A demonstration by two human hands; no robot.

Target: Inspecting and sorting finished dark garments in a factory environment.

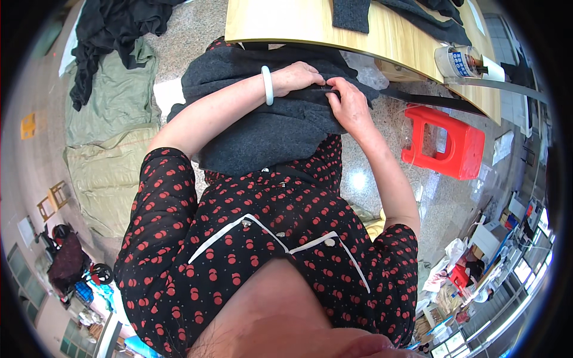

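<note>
A dark grey knitted garment (268, 134) lies bunched across my lap. My left hand (296, 77), a pale bangle (267, 85) on its wrist, rests on the cloth with its fingertips pinched on a fold. Close by on the right, my right hand (353, 107) pinches the same fold between thumb and forefinger. The fingertips of both hands nearly meet. A small dark tip shows at the right fingers; whether it is cloth or a thin tool I cannot make out.
A light wooden table (280, 21) stands just beyond my lap, with dark knitwear (351, 17) and a labelled tub (456, 61) on it. A red plastic stool (468, 146) is at the right. Dark clothes (113, 36) and greenish sacking (107, 179) lie at the left.
</note>
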